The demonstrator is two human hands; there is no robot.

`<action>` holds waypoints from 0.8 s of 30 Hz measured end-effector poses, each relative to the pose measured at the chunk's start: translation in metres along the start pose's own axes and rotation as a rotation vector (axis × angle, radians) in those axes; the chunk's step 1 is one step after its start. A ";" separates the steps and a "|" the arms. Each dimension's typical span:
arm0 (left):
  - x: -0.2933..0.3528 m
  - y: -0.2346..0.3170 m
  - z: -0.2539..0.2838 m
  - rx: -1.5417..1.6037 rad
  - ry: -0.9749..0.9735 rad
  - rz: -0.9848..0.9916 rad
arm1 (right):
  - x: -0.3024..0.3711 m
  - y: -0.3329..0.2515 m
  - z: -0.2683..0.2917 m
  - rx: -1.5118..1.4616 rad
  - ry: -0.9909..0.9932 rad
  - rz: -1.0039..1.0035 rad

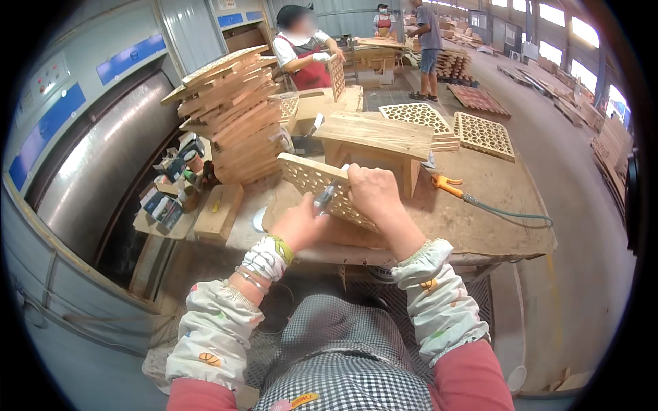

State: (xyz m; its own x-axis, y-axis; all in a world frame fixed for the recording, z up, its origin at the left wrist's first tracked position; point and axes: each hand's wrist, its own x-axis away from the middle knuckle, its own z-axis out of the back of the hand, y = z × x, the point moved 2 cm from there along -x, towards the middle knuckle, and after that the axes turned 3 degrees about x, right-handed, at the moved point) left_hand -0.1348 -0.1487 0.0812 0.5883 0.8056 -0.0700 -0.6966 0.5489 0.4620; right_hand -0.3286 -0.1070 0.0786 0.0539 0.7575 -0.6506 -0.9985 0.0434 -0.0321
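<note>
A pale wooden panel pierced with rows of holes (301, 171) stands tilted over the table in front of me. My right hand (375, 195) is closed at its upper right edge, gripping it. Closed round a short grey cylindrical tool (326, 196), my left hand (299, 222) is at the near face of the panel. The tool's tip is too blurred to name its kind; a small white piece shows beside my right fingers. Behind the panel stands a wooden stand with a flat top (377, 135).
Left is a tall stack of wooden panels (240, 123), with a wooden block (219, 211) and small boxes (163, 209) nearby. An orange air blow gun (449, 185) with a hose lies right. Lattice panels (484, 135) lie farther back. A co-worker (305, 51) handles another panel across the table.
</note>
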 end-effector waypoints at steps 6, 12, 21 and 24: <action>-0.015 0.005 0.004 -0.065 -0.039 -0.036 | -0.010 0.018 -0.014 -0.015 0.031 -0.019; -0.006 0.024 0.006 -0.206 -0.037 -0.045 | -0.012 0.022 -0.014 0.004 0.026 -0.028; -0.029 0.021 -0.010 -0.206 0.064 -0.014 | -0.009 0.019 -0.020 0.070 0.081 -0.019; -0.035 0.023 -0.003 -0.017 -0.053 0.048 | -0.010 0.031 -0.014 0.069 0.046 -0.009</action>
State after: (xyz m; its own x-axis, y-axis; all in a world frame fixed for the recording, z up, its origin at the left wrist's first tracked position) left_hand -0.1729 -0.1636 0.0917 0.5745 0.8185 -0.0009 -0.7314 0.5138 0.4484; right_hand -0.3605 -0.1229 0.0735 0.0613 0.7264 -0.6845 -0.9953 0.0962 0.0130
